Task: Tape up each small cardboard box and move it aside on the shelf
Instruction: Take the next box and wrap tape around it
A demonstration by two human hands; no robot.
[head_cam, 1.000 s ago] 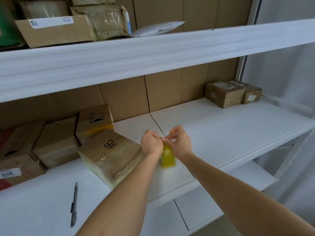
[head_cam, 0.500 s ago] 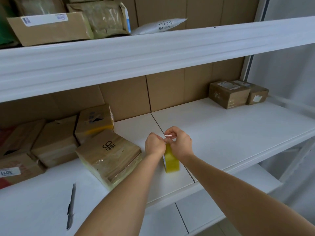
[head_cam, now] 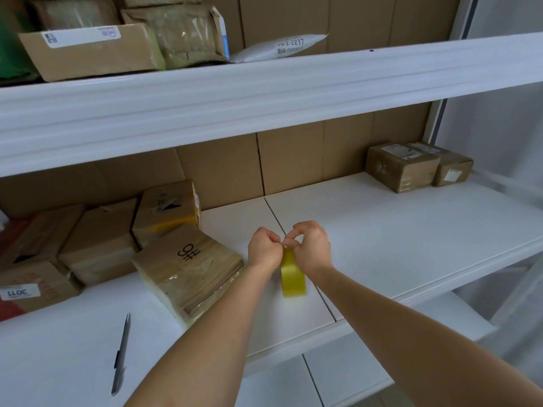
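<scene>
Hands at tape roll, end being picked free.

Left hand (head_cam: 263,247) and right hand (head_cam: 311,248), knuckles together, both curled and pinching at the top of the yellow tape roll (head_cam: 292,274), held just above the white shelf (head_cam: 411,230). Since a second ago: little change, fingertips working the same spot; no strip drawn yet, by my reading. Box marked 9# (head_cam: 188,268) lies just left, untaped by this roll; pen (head_cam: 121,353) nearer the edge; two boxes (head_cam: 417,165) far right.

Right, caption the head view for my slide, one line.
Both hands, left hand and right hand, pick at a yellow tape roll beside the box marked 9#.
</scene>
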